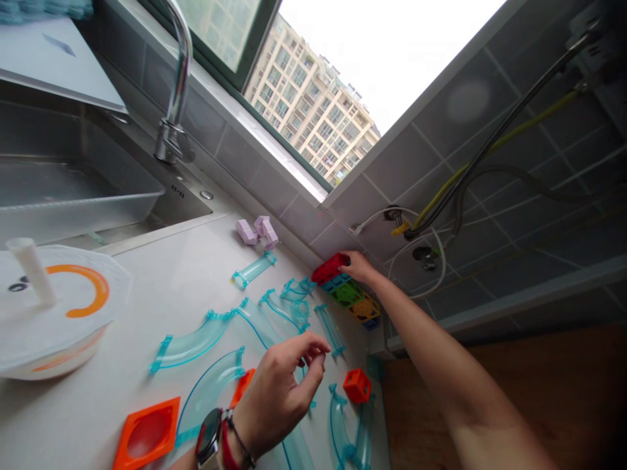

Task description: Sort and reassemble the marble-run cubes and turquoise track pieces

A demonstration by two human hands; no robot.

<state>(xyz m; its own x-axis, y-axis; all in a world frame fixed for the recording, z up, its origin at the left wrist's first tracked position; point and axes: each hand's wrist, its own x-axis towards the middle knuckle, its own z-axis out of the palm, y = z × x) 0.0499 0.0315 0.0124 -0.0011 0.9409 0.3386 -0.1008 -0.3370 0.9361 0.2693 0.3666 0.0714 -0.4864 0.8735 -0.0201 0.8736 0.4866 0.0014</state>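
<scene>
My right hand reaches to the back wall, its fingers wrapped on the end of a red toy block. That block heads a row of coloured blocks: a blue one, a green block, a yellow block and another blue one. My left hand, with a watch on its wrist, hovers over the counter, fingers curled in towards the thumb and nothing visible in them. Beneath and around it lie several clear teal track pieces, among them a curved one and a straight one.
An orange cube and an orange square piece with a round hollow lie on the counter. Lilac pieces sit near the wall. At left stand a white lidded tub, a sink and a faucet.
</scene>
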